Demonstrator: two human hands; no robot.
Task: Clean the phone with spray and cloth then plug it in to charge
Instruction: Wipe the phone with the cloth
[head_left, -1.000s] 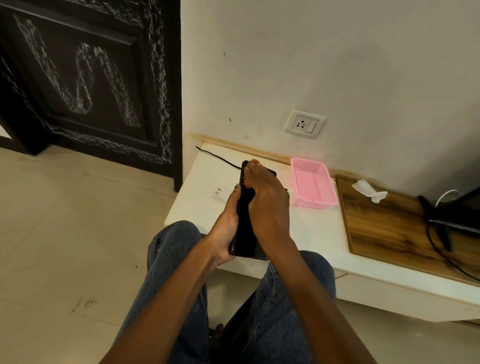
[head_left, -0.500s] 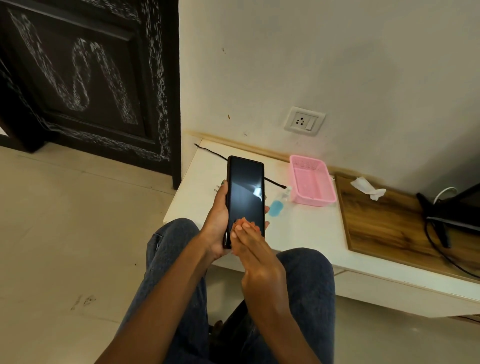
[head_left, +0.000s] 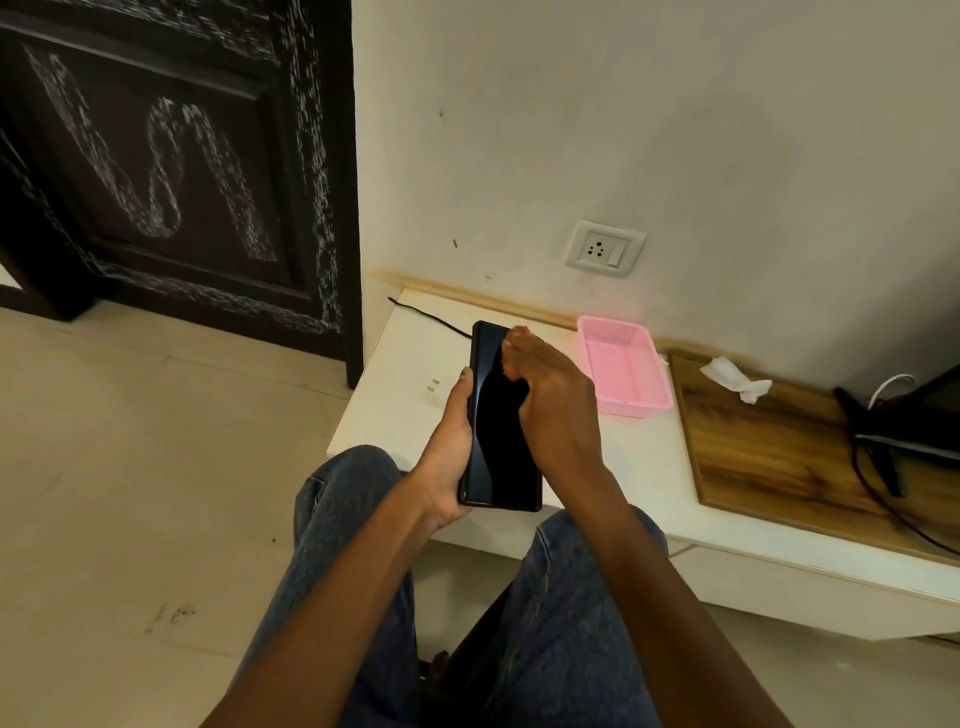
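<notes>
My left hand (head_left: 451, 457) grips a black phone (head_left: 496, 452) by its left edge, holding it screen up over the front of the white table (head_left: 387, 421). My right hand (head_left: 553, 405) lies over the screen's right side, its fingertips pressing near the phone's top. I see no cloth under those fingers. A black cable (head_left: 426, 313) runs along the table behind the phone. Two metal plug pins (head_left: 432, 385) show on the table to the left. A white wall socket (head_left: 605, 248) sits above the table. The spray bottle is hidden.
A pink basket (head_left: 626, 364) stands against the wall right of the phone. Further right is a wooden board (head_left: 769, 462) with a crumpled white tissue (head_left: 733, 376), then a black device with cables (head_left: 909, 431). A dark door (head_left: 171, 171) is at left. My knees are below the table edge.
My right hand slid from the bottom of the screen up to its top, as it had been one second ago. The small blue bottle behind the phone is now covered.
</notes>
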